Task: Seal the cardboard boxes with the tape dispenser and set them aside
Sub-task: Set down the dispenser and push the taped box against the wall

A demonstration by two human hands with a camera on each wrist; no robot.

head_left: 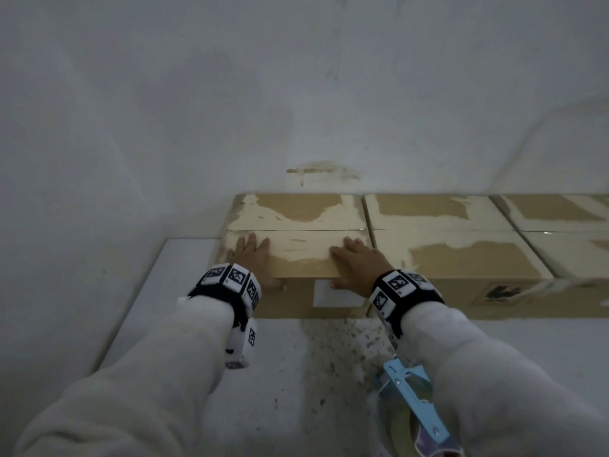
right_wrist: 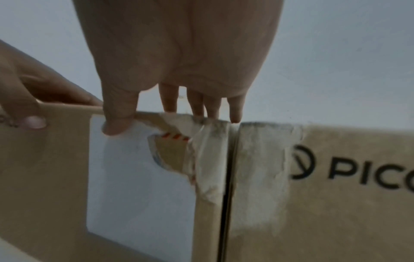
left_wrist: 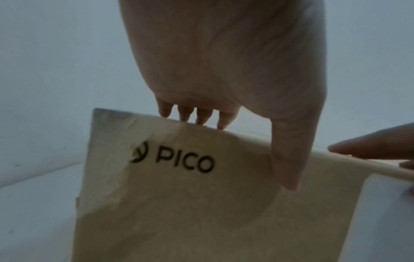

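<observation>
Both hands lie flat with fingers straight on the leftmost cardboard box (head_left: 298, 252) at 12 o'clock on the desk (head_left: 184, 291) — left hand (head_left: 253, 258) at its left edge, right hand (head_left: 357, 262) at its right edge, thumbs over the front face — while the blue tape dispenser (head_left: 413, 400) lies at 5 o'clock under the right sleeve (head_left: 494, 374).

matt brown cardboard box (head_left: 296, 255), its skin torn to rough pale patches; smooth white paper label (head_left: 336, 293); glossy blue plastic tape dispenser (head_left: 413, 400)
</observation>
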